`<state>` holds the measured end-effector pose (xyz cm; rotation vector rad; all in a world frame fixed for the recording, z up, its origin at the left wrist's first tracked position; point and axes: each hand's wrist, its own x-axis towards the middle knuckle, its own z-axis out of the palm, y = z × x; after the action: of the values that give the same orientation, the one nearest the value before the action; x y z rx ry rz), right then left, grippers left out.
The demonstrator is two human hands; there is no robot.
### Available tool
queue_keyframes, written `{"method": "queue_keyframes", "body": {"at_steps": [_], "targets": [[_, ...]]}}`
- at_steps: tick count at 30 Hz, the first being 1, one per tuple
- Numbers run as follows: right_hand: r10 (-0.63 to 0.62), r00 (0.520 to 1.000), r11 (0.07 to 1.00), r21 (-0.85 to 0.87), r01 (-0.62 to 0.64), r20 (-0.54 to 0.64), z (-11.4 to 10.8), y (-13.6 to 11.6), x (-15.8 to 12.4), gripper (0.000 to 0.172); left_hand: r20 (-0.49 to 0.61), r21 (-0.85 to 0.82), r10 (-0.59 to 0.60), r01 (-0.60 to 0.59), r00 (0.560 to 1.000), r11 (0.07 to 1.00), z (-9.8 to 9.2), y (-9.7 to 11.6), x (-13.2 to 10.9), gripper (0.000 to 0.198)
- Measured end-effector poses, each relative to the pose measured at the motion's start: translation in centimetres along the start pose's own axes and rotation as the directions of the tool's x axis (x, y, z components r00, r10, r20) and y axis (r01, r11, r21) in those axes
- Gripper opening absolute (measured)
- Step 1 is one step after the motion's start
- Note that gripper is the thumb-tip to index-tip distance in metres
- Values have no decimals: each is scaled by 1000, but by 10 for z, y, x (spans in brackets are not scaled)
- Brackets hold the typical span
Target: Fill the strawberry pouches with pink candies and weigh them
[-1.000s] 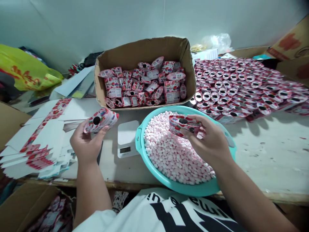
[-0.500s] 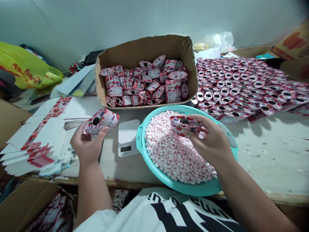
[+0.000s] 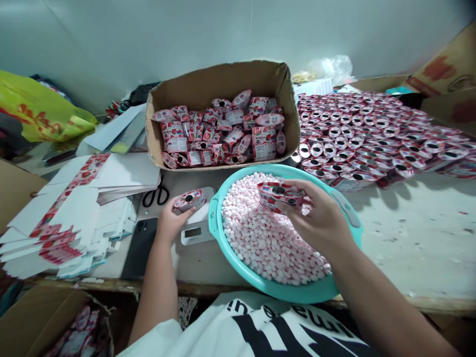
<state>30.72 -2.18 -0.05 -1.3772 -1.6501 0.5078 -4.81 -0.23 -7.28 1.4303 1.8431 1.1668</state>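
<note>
My left hand grips a small red-and-pink printed candy box, its oval end with a dark round hole facing up. That box is over the white digital scale; whether it touches the plate I cannot tell. Above the candies, my right hand holds a second candy box, also with its holed end upward. Beneath it, small white-and-pink candies fill a turquoise basin.
Behind the basin stands a cardboard box of closed candy boxes. Many holed boxes are massed at right. On the left are flat white cartons, black scissors, a phone and a yellow bag.
My left hand has moved right with its candy box, from beside the cartons to over the scale, uncovering the scissors and phone. My right hand stays above the basin, its box slightly turned.
</note>
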Motion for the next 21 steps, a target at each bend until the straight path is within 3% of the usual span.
{"method": "queue_keyframes", "body": {"at_steps": [1,3,5,7,9,12,14,17,21], "targets": [[0,1000,1000,-6,0,3,0,-1,0,33,32,-35,15,-14,999,999,-1,-1,2,81],[-5,1000,1000,-19,5,8,0,-2,0,32,-14,-139,126,-127,992,982,-6,7,12,90],[-11,1000,1000,-15,11,9,-1,-3,0,33,-115,-160,244,-260,963,952,-12,26,33,74],[-10,1000,1000,0,10,11,0,-3,1,33,-122,17,310,-310,943,951,-15,51,67,54],[-3,1000,1000,15,3,12,0,-3,1,32,76,349,294,-301,953,888,-10,73,108,47],[-3,1000,999,33,3,-2,1,-3,2,32,210,468,210,-287,955,836,9,90,165,45],[-1,1000,999,49,2,-18,0,-3,2,32,250,524,179,-289,951,801,23,91,189,45],[13,999,997,77,-9,-47,-2,-4,3,31,271,592,157,-293,950,751,38,88,202,41],[20,998,993,119,-13,-57,-4,-5,2,30,238,631,153,-272,959,727,38,84,196,32]]}}
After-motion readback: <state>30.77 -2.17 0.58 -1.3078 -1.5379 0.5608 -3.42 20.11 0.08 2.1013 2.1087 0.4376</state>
